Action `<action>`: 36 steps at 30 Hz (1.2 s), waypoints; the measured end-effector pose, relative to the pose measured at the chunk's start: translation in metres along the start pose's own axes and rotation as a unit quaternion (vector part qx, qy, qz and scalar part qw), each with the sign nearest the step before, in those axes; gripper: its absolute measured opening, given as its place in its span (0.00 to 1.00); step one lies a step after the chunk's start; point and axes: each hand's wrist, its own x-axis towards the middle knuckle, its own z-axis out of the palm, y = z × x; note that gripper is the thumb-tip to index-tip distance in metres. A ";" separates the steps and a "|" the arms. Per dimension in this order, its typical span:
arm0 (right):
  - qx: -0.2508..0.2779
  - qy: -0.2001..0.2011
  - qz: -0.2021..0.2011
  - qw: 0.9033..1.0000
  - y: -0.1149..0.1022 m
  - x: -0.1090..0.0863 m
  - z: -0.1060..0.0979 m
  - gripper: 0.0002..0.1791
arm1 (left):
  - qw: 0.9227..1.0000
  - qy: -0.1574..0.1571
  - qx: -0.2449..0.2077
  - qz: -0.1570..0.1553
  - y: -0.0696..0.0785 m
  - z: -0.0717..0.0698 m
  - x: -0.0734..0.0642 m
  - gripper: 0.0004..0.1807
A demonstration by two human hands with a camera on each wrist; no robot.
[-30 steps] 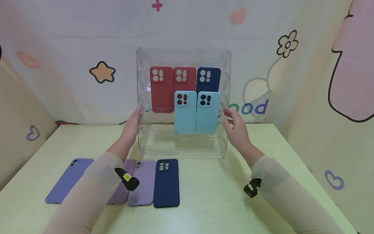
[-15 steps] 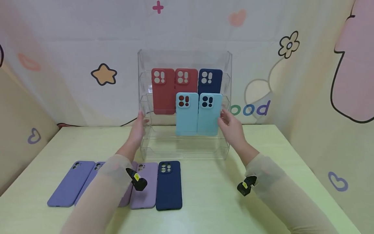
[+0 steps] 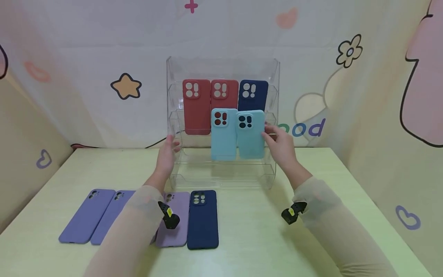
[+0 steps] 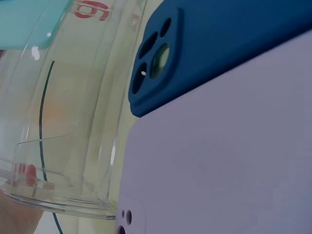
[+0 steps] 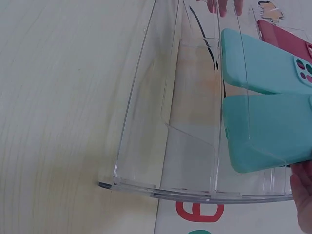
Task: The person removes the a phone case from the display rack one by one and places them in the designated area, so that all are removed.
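Observation:
A clear tiered display rack (image 3: pixel 221 181) stands on the table. Its tiers hold two red phone cases (image 3: pixel 196 115), a dark blue phone case (image 3: pixel 254 96) and two light blue phone cases, all upright. My right hand (image 3: pixel 282 148) pinches the right-hand light blue case (image 3: pixel 251 140) by its right edge, thumb in front. That case tilts slightly against the left-hand light blue case (image 3: pixel 223 142), and the right wrist view shows its lower end (image 5: pixel 263 131) angled. My left hand (image 3: pixel 165 159) is at the rack's left side, fingers loosely bent and holding nothing.
On the table in front lie a dark blue phone case (image 3: pixel 202 223), a lilac phone case (image 3: pixel 173 227) and two violet-blue phone cases (image 3: pixel 84 217) in a row, partly under the left sleeve (image 3: pixel 124 231). A patterned cloth backdrop (image 3: pixel 79 104) hangs behind.
My right hand has moved onto the right-hand light blue case and taken hold of its edge; the case has shifted and tilted. My left hand has slid slightly down along the rack's side.

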 end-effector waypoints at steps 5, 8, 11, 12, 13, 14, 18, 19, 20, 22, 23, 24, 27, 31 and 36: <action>0.019 0.021 -0.021 0.999 0.003 0.001 -0.002 0.18 | 1.000 -0.001 0.012 0.009 -0.001 0.000 -0.001 0.39; 0.037 0.046 -0.035 0.998 0.003 0.003 -0.005 0.18 | 1.000 -0.002 0.019 0.016 -0.002 -0.001 -0.001 0.38; 0.060 0.067 -0.042 0.995 0.001 0.005 -0.008 0.18 | 0.999 0.002 0.026 0.021 -0.001 -0.002 0.000 0.38; 0.070 0.073 -0.045 0.994 0.000 0.006 -0.009 0.18 | 0.999 0.004 0.027 0.022 -0.001 -0.002 0.000 0.38; 0.078 0.079 -0.049 0.993 0.000 0.006 -0.010 0.18 | 0.999 0.005 0.027 0.023 -0.001 -0.002 0.001 0.38; 0.086 0.084 -0.052 0.991 -0.002 0.007 -0.012 0.19 | 0.999 0.005 0.026 0.025 -0.001 -0.001 0.002 0.38; 0.112 0.095 -0.057 0.988 -0.005 0.006 -0.018 0.19 | 1.000 0.004 0.016 0.017 -0.001 0.000 0.003 0.38; 0.114 0.093 -0.055 0.988 -0.006 0.005 -0.019 0.19 | 1.000 0.002 0.015 0.012 -0.001 0.000 0.003 0.37; 0.116 0.091 -0.052 0.988 -0.007 0.003 -0.019 0.19 | 1.000 0.002 0.013 0.007 -0.001 0.000 0.002 0.36; 0.120 0.086 -0.048 0.988 -0.008 0.000 -0.020 0.20 | 1.000 0.002 0.012 -0.001 -0.003 0.001 0.001 0.35; 0.123 0.083 -0.047 0.988 -0.008 -0.001 -0.019 0.20 | 1.000 0.003 0.013 -0.002 -0.003 0.001 0.000 0.35; 0.126 0.080 -0.048 0.988 -0.008 -0.002 -0.019 0.20 | 1.000 0.004 0.016 0.000 -0.004 0.001 0.000 0.35; 0.131 0.071 -0.048 0.988 -0.007 -0.004 -0.018 0.20 | 0.999 0.008 0.035 0.011 -0.006 0.000 0.000 0.36; 0.131 0.054 -0.030 0.989 -0.004 -0.008 -0.018 0.21 | 0.998 0.014 0.058 0.013 -0.008 0.000 0.000 0.36; 0.125 0.029 -0.004 0.992 -0.001 -0.012 -0.018 0.22 | 0.998 0.012 0.069 0.006 -0.008 0.001 0.000 0.38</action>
